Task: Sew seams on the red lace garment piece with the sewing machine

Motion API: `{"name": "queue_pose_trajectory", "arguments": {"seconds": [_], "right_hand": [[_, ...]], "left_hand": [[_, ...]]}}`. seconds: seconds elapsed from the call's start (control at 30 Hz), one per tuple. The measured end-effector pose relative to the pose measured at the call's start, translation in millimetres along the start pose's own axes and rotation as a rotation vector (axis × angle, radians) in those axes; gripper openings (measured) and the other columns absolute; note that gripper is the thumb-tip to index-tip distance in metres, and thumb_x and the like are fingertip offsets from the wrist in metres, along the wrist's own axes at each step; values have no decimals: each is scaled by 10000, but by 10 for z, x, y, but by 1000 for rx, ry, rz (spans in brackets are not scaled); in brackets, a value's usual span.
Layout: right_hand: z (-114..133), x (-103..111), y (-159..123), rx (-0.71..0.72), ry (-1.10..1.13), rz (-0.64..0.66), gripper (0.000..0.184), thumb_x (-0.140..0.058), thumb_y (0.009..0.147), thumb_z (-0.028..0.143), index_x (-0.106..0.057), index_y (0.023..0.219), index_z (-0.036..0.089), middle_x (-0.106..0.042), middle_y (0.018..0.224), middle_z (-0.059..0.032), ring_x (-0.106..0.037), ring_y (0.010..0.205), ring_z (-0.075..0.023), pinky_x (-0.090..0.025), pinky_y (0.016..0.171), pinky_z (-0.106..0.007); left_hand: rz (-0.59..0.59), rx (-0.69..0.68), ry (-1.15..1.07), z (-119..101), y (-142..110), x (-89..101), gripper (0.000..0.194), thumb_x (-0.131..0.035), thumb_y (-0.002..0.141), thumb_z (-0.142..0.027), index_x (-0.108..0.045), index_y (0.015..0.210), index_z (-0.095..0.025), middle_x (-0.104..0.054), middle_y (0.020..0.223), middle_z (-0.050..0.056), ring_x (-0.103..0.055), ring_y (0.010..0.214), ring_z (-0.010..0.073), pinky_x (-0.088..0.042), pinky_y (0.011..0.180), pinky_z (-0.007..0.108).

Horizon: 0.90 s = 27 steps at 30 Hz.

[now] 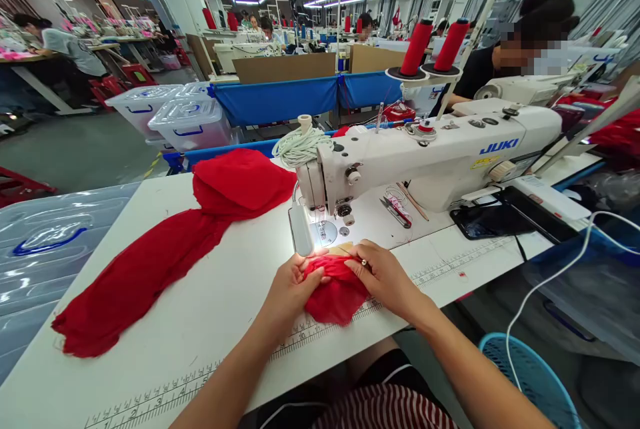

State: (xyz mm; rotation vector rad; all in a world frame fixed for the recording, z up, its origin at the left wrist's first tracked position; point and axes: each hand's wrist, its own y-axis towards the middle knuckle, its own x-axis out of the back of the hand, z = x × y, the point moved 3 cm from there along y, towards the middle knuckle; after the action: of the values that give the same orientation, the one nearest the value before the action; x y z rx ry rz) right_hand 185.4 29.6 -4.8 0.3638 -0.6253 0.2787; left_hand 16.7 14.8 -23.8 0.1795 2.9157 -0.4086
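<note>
Two bare hands, the left hand (290,282) and the right hand (383,276), pinch a gathered red cloth (335,302) at the near side of a sewing machine (430,156), over the white table (225,309). Taking that cloth as the dial's centre, the needle plate (326,234) lies close at twelve o'clock. Both sets of fingers are narrow, closed on the cloth's upper edge, thumbs on top. The step in hand looks like arranging that edge before the needle; the next move probably calls for level folds and fingers clear of the needle. The cloth seems thin and slightly sheer, crumpled along the grip and hanging in a rounded flap; a flat beige piece (341,250) shows just beyond it. At nine to ten o'clock sprawls a longer red fabric (155,269), soft, wrinkled and raw-edged. Metal snips (395,212) rest at one o'clock, and a pale, ropy coil (303,144) sits near twelve.
</note>
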Motion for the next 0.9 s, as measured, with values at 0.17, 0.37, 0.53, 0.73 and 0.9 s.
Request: {"name": "queue_pose_trajectory", "arguments": {"seconds": [0.17,0.37,0.53,0.73,0.9], "right_hand": [[-53,22,-134,-88,111,-255,184,-436,911,289,-539,790,197,-535,772,-17,-502,707,-145,-402,627,-250],[-76,-21,-180,-239,192,-220,253,-435,910,375,-505,743,198,-475,657,23,-419,582,-114,-332,520,-224],[-102,-72,-164,-273,181,-210,210,-446,903,368,-560,847,201,-527,674,24,-444,565,-112,-350,509,-221],[-68,-91,-155,-121,33,-312,201,-461,899,288,-616,995,202,-603,919,-50,-578,745,-150,-470,620,-253],[45,-186,-144,131,-66,-302,167,-483,912,237,-627,994,215,-626,974,-54,-612,809,-145,-493,635,-238]], "left_hand": [[-97,16,29,38,62,134,336,-737,689,-413,-506,731,-173,-647,772,-13,-615,627,116,-453,616,224],[-58,38,44,23,67,117,343,-717,707,-440,-514,710,-164,-576,650,-39,-515,550,79,-382,553,196],[68,51,-39,-20,43,22,313,-756,670,-406,-580,739,-157,-600,664,-13,-542,628,126,-416,594,231],[-9,75,-57,3,59,62,351,-744,683,-417,-518,624,-156,-523,559,-48,-426,496,67,-326,482,192],[131,73,-96,-22,51,24,263,-733,709,-377,-622,736,-139,-644,690,17,-552,602,111,-431,579,222]]}}
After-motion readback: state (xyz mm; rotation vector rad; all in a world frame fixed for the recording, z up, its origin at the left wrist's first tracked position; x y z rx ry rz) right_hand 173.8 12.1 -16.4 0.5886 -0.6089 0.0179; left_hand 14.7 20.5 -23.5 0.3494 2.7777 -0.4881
